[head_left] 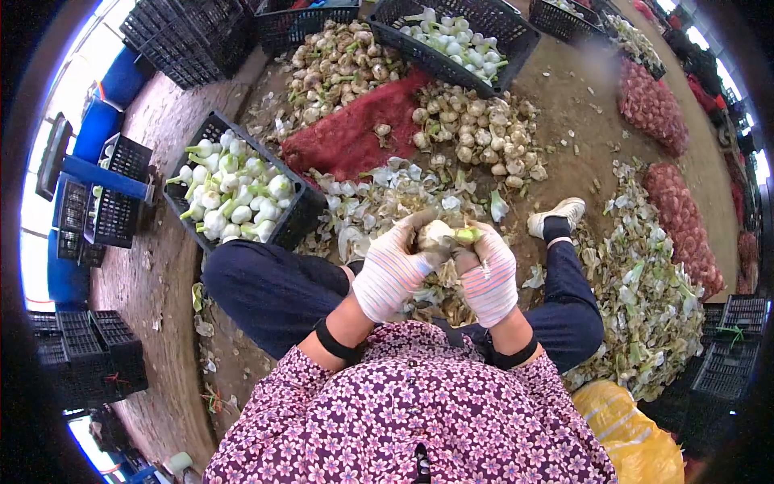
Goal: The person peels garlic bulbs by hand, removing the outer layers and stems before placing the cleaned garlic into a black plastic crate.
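Observation:
A garlic bulb (436, 235) with a short green stem is held between my two gloved hands, above a heap of loose skins. My left hand (395, 270), in a striped white glove, grips the bulb from the left with its fingers curled. At the stem end, my right hand (488, 273) is closed with thumb and fingers pinching the green stem (467, 235). Pale peeled skins (379, 206) lie spread on the ground just beyond and below the hands. The fingertips partly hide the bulb.
A black crate (302, 211) of peeled garlic stands at left, another crate (508, 77) ahead. Unpeeled garlic bulbs (484, 133) lie piled around a red mesh sack (347, 141). Full mesh bags (681, 218), a skin heap (637, 298) and a yellow bag (629, 427) are at right.

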{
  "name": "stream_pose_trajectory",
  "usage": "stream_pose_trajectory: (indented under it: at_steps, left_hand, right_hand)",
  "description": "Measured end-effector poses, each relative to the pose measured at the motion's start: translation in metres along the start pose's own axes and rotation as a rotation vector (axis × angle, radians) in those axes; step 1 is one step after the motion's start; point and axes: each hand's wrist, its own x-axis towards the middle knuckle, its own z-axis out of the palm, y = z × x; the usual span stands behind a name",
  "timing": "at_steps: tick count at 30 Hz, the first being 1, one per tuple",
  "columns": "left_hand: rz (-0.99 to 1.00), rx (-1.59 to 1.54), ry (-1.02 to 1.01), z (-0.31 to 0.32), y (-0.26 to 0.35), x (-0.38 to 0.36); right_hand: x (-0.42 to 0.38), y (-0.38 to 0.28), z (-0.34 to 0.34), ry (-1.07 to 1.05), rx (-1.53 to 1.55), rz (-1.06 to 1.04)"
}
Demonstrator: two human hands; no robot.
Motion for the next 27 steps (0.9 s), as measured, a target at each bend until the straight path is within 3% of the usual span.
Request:
stream_pose_trajectory:
  at_steps: [1, 4, 5, 8, 10, 12, 13, 14, 16, 18, 20, 22, 24, 27]
  left_hand:
    - [-0.01, -0.108, -0.037, -0.003, 0.004, 0.002]
    - [-0.052, -0.199, -0.084, -0.009, 0.016, 0.002]
    - [-0.083, -0.257, -0.134, -0.012, 0.021, 0.001]
    - [-0.112, -0.364, -0.214, -0.013, 0.002, 0.005]
    - [-0.11, -0.466, -0.291, -0.011, -0.009, 0.004]
    - [0.045, -0.424, -0.281, 0.003, 0.01, -0.002]
    - [0.05, -0.425, -0.278, 0.0, 0.009, 0.0]
    - [0.028, -0.359, -0.266, -0.004, 0.005, 0.004]
    - [-0.012, -0.297, -0.247, -0.012, 0.003, 0.005]
    - [-0.128, -0.174, -0.267, -0.021, 0.006, 0.009]
    - [-0.134, -0.345, -0.317, -0.021, 0.004, 0.008]
    - [0.167, 0.006, -0.275, -0.011, 0.004, 0.012]
    - [0.165, 0.02, -0.247, -0.01, -0.003, 0.013]
    - [0.189, 0.248, -0.08, -0.015, -0.003, 0.009]
  right_hand:
    - [-0.002, 0.002, 0.0, -0.014, 0.55, 0.343]
    - [0.001, 0.001, -0.005, -0.11, 0.571, 0.429]
    - [0.001, 0.001, 0.001, -0.021, 0.796, 0.521]
    - [-0.002, 0.03, 0.016, 0.0, 0.684, 0.442]
    - [0.005, 0.05, 0.02, -0.015, 0.778, 0.539]
    - [0.008, 0.098, 0.024, -0.198, 0.215, 0.684]
    - [-0.01, 0.171, 0.041, -0.261, -0.181, 0.631]
    - [-0.007, 0.151, 0.038, -0.27, -0.182, 0.618]
    - [-0.014, 0.096, 0.016, -0.193, -0.598, 0.281]
    - [0.004, 0.059, -0.009, -0.316, 0.094, 0.559]
    - [0.007, 0.024, -0.03, -0.343, 0.911, 0.677]
    - [0.015, -0.018, -0.026, -0.306, 0.798, 0.558]
    - [0.007, 0.007, -0.018, -0.214, 0.702, 0.6]
    - [0.008, -0.006, -0.011, -0.101, 0.508, 0.55]
